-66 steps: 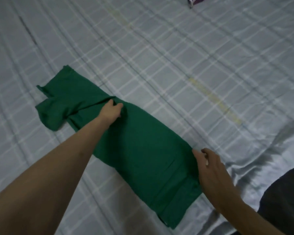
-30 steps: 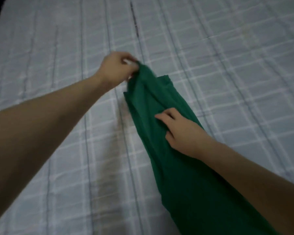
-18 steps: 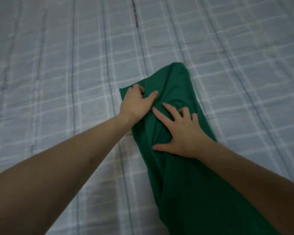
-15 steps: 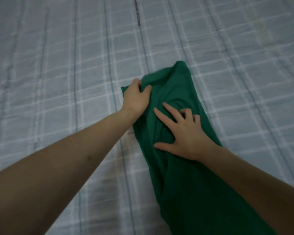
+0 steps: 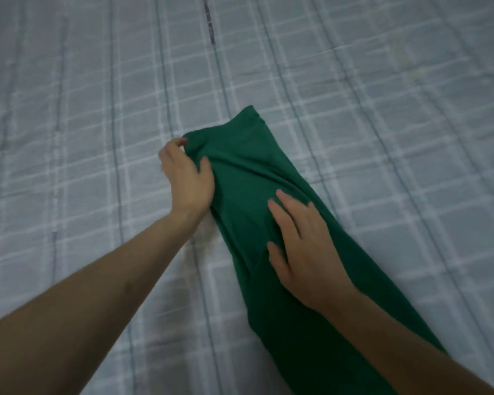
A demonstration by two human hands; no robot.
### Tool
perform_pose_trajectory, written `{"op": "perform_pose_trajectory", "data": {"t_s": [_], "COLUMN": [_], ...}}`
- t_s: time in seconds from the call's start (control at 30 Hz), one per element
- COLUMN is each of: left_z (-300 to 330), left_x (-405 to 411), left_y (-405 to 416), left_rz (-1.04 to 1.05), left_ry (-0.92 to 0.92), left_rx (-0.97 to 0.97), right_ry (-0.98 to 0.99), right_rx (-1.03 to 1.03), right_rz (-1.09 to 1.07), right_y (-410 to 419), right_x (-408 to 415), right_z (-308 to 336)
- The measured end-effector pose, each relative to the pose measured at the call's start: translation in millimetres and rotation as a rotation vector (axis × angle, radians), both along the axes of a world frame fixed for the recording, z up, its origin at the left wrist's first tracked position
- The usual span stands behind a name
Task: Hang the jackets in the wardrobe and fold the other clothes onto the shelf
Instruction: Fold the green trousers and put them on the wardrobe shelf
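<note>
One green shirt (image 5: pixel 257 172) lies on the bed (image 5: pixel 69 109); two hands: left hand (image 5: pixel 187 173) pinches its far corner, right hand (image 5: pixel 303 252) presses flat, fingers straight.

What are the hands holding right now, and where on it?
Left hand pinches the green garment at its far left corner; right hand just presses flat mid-cloth.

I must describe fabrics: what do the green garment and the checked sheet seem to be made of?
Green garment: probably a thin, matte cotton-type knit; it drapes softly in rounded wrinkles. Checked sheet: seemingly a smooth woven fabric, with pale grid lines; fibre unclear.
</note>
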State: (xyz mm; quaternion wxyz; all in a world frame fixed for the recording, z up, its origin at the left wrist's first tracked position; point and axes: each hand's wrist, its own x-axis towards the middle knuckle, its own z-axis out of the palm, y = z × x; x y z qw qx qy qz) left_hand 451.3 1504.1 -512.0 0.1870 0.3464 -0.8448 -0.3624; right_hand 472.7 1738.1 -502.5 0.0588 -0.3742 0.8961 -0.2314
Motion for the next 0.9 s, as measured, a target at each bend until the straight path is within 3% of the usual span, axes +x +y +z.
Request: {"op": "perform_pose_trajectory", "data": {"t_s": [0.07,0.17,0.2,0.27,0.43,0.6,0.7,0.8,0.9], "left_z": [-1.3,2.5,1.7,-5.9,1.1,5.2,-2.4,5.7,19.2], "left_x": [34.5,93.5,109.3,130.7,135.8,154.2,166.8,179.8,210.4], "left_y": [25.2,73.2,86.0,99.8,100.6,102.4,119.4,151.9,204.0], "left_rz": [-0.091,-0.32,-0.396,-0.502,-0.367,-0.321,-0.284,-0.21,-0.54], "left_ry": [0.032,-0.124,-0.228,-0.355,-0.339,-0.434,-0.514,-0.443,-0.218], "left_rx": [-0.167,0.14,0.172,0.061,0.123,-0.032,-0.206,-0.353,-0.39], "right_ry": [0.002,-0.063,-0.089,-0.129,-0.11,-0.213,-0.219,-0.139,-0.082], "right_rx": [-0.015,0.038,0.062,0.099,0.196,0.474,0.43,0.347,0.377], "right_rz": [-0.047,-0.099,-0.115,-0.132,-0.145,-0.081,-0.018,0.078,0.184], "right_y": [22.7,66.2,81.3,109.9,167.4,221.5,230.2,240.9,266.6], "right_x": [32.3,78.9,92.6,116.6,145.5,161.2,162.5,162.0,167.8], "right_z": [1.4,-3.0,-3.9,-3.1,2.9,-7.3,-1.7,18.5,26.9]}}
